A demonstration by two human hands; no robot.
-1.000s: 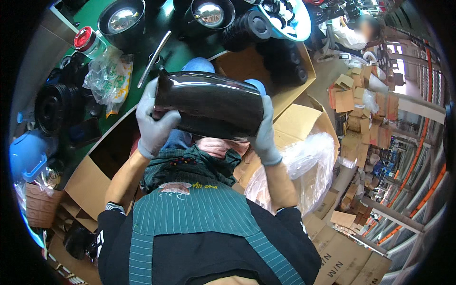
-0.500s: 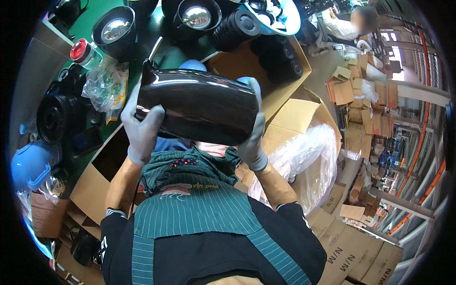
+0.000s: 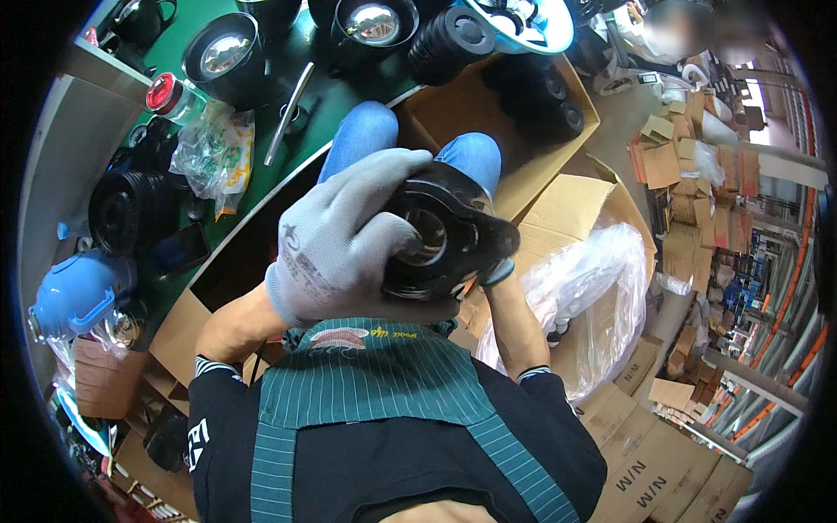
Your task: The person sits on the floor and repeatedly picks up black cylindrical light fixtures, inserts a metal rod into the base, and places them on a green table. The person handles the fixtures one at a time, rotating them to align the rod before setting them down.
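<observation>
Above your lap, between your knees in blue denim (image 3: 471, 159) and the dark green striped cloth apron (image 3: 375, 370), there is the glossy black rounded vessel with a spout (image 3: 462, 216). Half a second ago it lies lengthwise across your two hands; now it is turned, so that its spout end faces up to you and the spout points to the right. Your left hand in the grey knitted glove (image 3: 340, 235) grasps this end from the left side, with the thumb at the edge of the round opening (image 3: 429, 237); whether its tip goes inside, I cannot tell. Your right hand (image 3: 497, 272) is mostly hidden behind the vessel, so I cannot tell how its fingers are closed. In my judgement, this turn brings the work to the spout end, where your eyes and left thumb reach easily, while the long side is less accessible.
</observation>
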